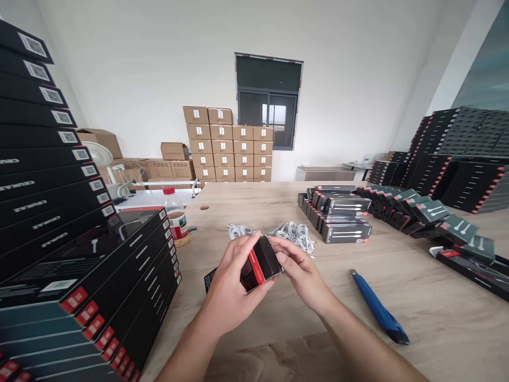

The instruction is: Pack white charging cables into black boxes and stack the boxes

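Table point(314, 318): wood top, carries all near items. Black box stacks point(147, 270): L side, closed. Small box rows point(345, 232): R side, approx. neat; leaning box row point(433, 210) beyond. L hand point(228, 284): part closed, thumb + fingers round small black box point(271, 257) w/ red band. R hand point(300, 273): fingers bent, tips on box's R end. Box held tilted above table, btwn hands. Bottle point(177, 220): upright, beside L stacks. Blue knife point(376, 305): lying R, unheld. White cables point(294, 235): coiled, loose, unboxed. Status (judged): side boxes look done; held box unfinished, contents can't tell.
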The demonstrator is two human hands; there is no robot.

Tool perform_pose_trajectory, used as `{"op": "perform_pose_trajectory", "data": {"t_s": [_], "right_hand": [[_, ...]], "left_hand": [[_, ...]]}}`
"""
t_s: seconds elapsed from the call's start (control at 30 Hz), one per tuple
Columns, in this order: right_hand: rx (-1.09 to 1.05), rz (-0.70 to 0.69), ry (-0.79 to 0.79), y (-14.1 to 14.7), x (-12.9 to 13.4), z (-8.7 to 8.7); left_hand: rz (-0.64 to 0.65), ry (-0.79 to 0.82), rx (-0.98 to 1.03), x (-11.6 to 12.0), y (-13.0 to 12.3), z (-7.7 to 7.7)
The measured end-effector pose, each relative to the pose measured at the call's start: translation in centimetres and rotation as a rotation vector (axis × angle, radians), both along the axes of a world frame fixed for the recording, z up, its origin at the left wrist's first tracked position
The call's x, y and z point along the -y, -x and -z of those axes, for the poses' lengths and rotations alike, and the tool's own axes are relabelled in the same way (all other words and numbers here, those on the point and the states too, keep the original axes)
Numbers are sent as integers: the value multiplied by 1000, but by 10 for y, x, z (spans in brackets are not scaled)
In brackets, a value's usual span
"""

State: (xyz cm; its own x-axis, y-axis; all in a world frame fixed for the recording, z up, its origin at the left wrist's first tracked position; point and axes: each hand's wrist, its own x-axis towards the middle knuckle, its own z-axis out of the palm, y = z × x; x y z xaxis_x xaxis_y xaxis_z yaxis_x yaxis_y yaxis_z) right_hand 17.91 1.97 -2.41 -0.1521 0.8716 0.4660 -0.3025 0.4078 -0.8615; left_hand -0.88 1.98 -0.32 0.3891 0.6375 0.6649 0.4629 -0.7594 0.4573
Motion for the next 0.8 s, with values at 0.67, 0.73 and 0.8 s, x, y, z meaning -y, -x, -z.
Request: {"op": "perform_pose_trajectory", "data": {"t_s": [0.67, 0.73, 0.8], "right_hand": [[0, 95, -88, 6, 12, -5], [92, 170, -209, 6, 15, -3], [216, 252, -340, 7, 17, 1]], "left_hand": [[-158, -76, 432, -7, -13, 12], [-195, -45, 498, -11, -15, 16], [-155, -30, 541, -12, -18, 20]]}}
